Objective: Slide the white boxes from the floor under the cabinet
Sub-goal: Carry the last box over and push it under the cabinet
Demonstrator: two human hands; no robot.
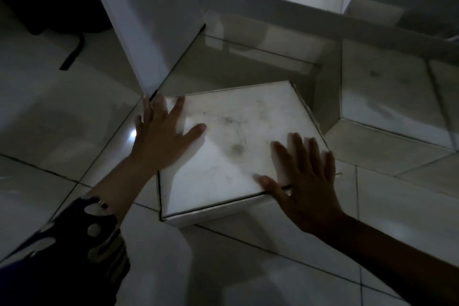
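A flat white box (233, 146) with a smudged, dusty lid lies on the tiled floor, its far corner at the mouth of the gap under the white cabinet (154, 20). My left hand (161, 136) lies flat on the box's near-left edge, fingers spread, close to the cabinet's front corner. My right hand (303, 176) presses flat on the box's near-right corner, fingers spread and slightly blurred. Neither hand grips anything. The room is dim.
The open space under the cabinet (248, 62) shows tiled floor behind the box. A white upright panel (327, 97) bounds that space on the right. A dark bag with a strap (72, 54) lies at the far left.
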